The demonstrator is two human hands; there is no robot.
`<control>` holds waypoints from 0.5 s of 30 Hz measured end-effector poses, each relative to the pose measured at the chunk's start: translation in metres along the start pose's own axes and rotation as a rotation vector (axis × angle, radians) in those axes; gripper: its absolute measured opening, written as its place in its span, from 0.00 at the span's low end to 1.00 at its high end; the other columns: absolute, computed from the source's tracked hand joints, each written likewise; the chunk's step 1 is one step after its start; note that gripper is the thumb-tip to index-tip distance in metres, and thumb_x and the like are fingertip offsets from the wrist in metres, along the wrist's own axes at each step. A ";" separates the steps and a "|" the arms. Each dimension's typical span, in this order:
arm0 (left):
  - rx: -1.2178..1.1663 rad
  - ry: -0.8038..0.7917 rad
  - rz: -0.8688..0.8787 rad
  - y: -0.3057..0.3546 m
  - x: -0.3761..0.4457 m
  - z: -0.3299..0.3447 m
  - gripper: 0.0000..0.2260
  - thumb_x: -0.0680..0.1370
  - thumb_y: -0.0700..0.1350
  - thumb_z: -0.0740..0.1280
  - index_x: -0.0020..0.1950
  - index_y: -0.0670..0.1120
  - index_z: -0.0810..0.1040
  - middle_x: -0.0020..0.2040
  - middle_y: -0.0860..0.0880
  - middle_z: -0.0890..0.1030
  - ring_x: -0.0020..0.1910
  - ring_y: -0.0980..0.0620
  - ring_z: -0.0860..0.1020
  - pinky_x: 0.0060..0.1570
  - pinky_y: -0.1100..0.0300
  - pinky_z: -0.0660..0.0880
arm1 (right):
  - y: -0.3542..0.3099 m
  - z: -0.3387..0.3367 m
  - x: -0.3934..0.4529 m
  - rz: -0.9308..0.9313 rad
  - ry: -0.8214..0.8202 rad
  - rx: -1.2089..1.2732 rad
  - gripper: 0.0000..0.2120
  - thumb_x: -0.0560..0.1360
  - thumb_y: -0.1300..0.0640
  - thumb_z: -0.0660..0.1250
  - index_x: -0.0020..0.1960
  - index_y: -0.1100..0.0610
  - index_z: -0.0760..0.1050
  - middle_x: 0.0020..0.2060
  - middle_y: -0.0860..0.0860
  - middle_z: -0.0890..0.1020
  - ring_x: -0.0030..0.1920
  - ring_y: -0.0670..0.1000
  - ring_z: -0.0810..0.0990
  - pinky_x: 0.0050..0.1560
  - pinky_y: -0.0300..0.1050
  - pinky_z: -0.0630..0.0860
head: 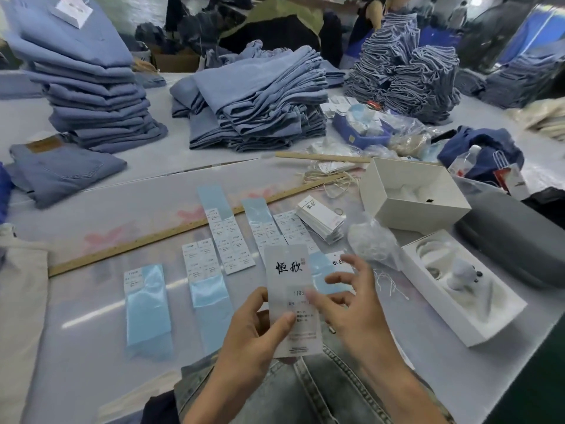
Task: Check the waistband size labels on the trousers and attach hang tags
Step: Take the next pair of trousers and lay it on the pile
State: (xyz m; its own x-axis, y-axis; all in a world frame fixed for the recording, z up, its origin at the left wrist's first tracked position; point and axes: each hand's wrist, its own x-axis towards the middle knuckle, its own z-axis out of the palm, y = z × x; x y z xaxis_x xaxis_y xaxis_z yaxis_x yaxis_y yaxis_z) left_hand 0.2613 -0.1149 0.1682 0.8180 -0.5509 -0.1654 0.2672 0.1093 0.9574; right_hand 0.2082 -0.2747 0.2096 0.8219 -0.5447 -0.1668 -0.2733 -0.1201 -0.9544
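Observation:
My left hand (250, 335) holds a white hang tag (287, 270) upright in front of me, thumb across its lower half. My right hand (351, 301) touches the tag's right edge near a size sticker, fingers spread. Several blue-backed sticker sheets (229, 240) with size labels lie in rows on the table. A stack of white hang tags (321, 218) rests beyond them. Light-wash trousers (305, 390) lie under my wrists at the table's near edge. Folded blue trousers (253, 96) are piled further back.
A long wooden ruler (146, 240) lies diagonally across the table. Open white boxes (412, 191) and a grey case (513, 240) sit to the right, with a clear bag of strings (370, 240). Tall trouser stacks (91, 87) stand at the left; a person stands at the far back.

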 end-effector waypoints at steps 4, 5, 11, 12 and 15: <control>-0.066 -0.026 -0.013 -0.004 0.003 0.006 0.18 0.73 0.45 0.73 0.60 0.45 0.76 0.48 0.41 0.87 0.45 0.41 0.86 0.36 0.53 0.83 | 0.006 -0.010 0.005 0.099 -0.166 0.204 0.14 0.70 0.52 0.76 0.52 0.57 0.83 0.47 0.57 0.87 0.48 0.58 0.86 0.47 0.50 0.83; -0.056 -0.026 -0.006 -0.005 0.005 0.008 0.18 0.73 0.46 0.74 0.61 0.46 0.77 0.49 0.43 0.87 0.46 0.43 0.86 0.39 0.56 0.82 | 0.007 -0.010 0.004 0.054 -0.170 0.200 0.08 0.72 0.55 0.76 0.49 0.57 0.85 0.46 0.57 0.87 0.48 0.57 0.86 0.47 0.50 0.83; -0.019 0.233 0.054 -0.018 0.023 0.020 0.07 0.75 0.46 0.74 0.52 0.49 0.84 0.44 0.47 0.88 0.41 0.47 0.86 0.35 0.61 0.80 | 0.023 0.003 -0.005 -0.046 -0.109 0.044 0.07 0.75 0.57 0.76 0.48 0.45 0.84 0.40 0.52 0.86 0.41 0.49 0.84 0.42 0.47 0.82; -0.022 0.273 0.053 -0.024 0.027 0.023 0.04 0.76 0.44 0.74 0.50 0.48 0.84 0.43 0.47 0.87 0.40 0.48 0.86 0.35 0.60 0.81 | 0.027 0.005 -0.008 -0.025 -0.120 0.013 0.09 0.74 0.56 0.77 0.49 0.44 0.83 0.39 0.52 0.86 0.40 0.50 0.84 0.45 0.52 0.83; 0.017 0.360 0.025 -0.044 0.036 0.030 0.03 0.76 0.46 0.74 0.46 0.48 0.83 0.41 0.49 0.87 0.38 0.50 0.86 0.33 0.62 0.80 | 0.035 -0.005 -0.007 0.005 -0.188 -0.032 0.12 0.69 0.48 0.77 0.52 0.41 0.82 0.38 0.53 0.85 0.40 0.48 0.84 0.47 0.50 0.83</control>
State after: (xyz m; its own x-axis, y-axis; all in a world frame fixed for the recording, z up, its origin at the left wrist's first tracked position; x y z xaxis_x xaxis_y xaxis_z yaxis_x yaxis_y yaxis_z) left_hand 0.2633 -0.1644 0.1271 0.9520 -0.2214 -0.2113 0.2384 0.1035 0.9656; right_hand 0.1905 -0.2793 0.1781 0.8984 -0.3813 -0.2180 -0.2913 -0.1459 -0.9454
